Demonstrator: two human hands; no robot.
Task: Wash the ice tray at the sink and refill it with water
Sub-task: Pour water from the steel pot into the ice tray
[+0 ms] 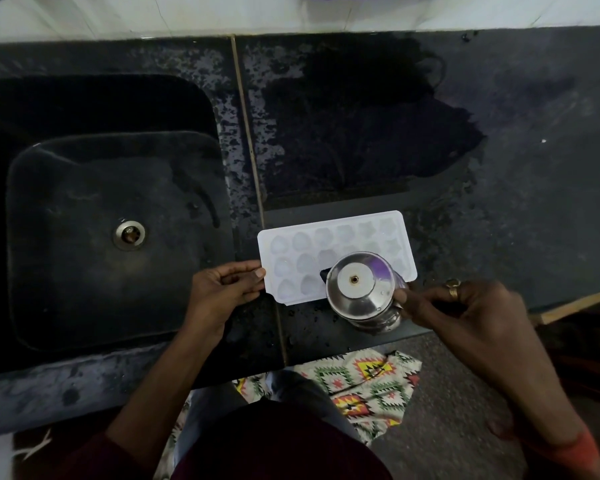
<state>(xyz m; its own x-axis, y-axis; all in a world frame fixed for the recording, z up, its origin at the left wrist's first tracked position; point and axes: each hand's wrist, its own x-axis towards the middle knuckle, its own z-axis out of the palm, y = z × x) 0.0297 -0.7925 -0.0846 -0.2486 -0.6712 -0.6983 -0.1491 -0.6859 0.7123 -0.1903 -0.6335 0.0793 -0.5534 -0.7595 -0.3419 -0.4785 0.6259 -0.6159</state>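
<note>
A white plastic ice tray (329, 237) with rounded cells lies flat on the dark counter, to the right of the sink (101, 216). My left hand (222, 292) pinches the tray's left short edge. My right hand (465, 313) grips a shiny steel jug (359, 289) and holds it tilted over the tray's near right part, its base facing the camera. The jug hides several cells. No water stream is visible.
The black stone sink has a metal drain (129, 234) at its middle. The counter (499, 133) around the tray is wet in patches. A white tiled wall (291, 12) runs behind it. A patterned cloth (368, 386) lies on the floor below the counter edge.
</note>
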